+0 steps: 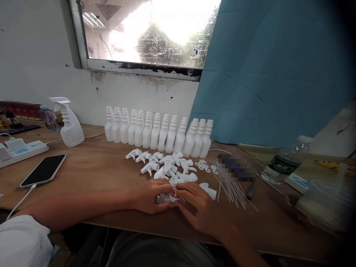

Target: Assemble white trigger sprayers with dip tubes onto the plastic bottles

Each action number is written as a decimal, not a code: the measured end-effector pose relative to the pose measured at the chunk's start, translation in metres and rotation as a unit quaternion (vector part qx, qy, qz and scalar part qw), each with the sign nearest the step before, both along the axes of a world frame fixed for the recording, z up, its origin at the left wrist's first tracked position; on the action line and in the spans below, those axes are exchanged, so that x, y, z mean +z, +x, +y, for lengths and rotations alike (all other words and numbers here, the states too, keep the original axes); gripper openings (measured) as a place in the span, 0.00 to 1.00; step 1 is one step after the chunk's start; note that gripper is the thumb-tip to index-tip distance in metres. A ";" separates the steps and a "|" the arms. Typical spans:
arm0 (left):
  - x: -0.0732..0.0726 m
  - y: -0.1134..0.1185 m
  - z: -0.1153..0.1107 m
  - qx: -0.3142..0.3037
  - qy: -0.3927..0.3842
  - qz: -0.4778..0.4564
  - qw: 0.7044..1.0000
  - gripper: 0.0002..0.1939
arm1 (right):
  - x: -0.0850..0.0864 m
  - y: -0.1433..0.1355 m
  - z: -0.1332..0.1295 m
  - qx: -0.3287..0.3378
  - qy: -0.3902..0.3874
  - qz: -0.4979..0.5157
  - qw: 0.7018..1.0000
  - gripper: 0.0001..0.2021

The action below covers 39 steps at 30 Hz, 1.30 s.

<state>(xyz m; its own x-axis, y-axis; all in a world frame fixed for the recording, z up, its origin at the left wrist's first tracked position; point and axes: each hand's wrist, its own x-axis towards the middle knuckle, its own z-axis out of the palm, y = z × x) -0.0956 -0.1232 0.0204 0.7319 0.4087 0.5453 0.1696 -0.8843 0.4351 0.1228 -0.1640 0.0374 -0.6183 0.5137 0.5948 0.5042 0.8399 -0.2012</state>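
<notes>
Near the table's front edge, my left hand [154, 195], with a ring on one finger, is closed round a white spray trigger head [164, 199]. My right hand [194, 202] meets it from the right, its fingers pinched on the same piece. Just beyond both hands lies a loose pile of white trigger heads [167, 168]. One more trigger head [209, 191] rests beside my right hand. White rings [203, 165] and thin white tubes [232, 191] are scattered to the right. Behind the pile stands a row of open-topped white bottles [155, 131].
On the left are an assembled spray bottle [71, 128], a phone [44, 170] on a cable and a power strip [25, 152]. A water bottle [283, 163] and a plastic cup [322, 204] stand on the right. The wooden table [91, 159] meets the wall.
</notes>
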 end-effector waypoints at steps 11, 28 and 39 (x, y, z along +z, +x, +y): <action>-0.001 0.004 0.001 0.006 0.065 -0.017 0.998 0.10 | -0.002 -0.005 -0.003 -0.030 0.043 -0.001 0.999 0.07; -0.004 0.003 0.002 -0.003 0.063 -0.012 0.998 0.11 | 0.017 0.002 -0.009 -0.001 -0.144 -0.030 0.989 0.16; -0.004 0.002 0.001 0.018 0.009 0.020 1.000 0.11 | 0.082 0.113 0.096 -0.319 -0.187 -0.126 0.920 0.11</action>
<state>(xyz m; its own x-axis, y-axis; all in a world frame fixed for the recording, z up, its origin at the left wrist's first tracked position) -0.0936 -0.1227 0.0167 0.7388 0.4257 0.5225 0.2187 -0.8847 0.4115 0.2361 -0.0680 0.1191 -0.2139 0.9599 0.1815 0.9412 0.2522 -0.2247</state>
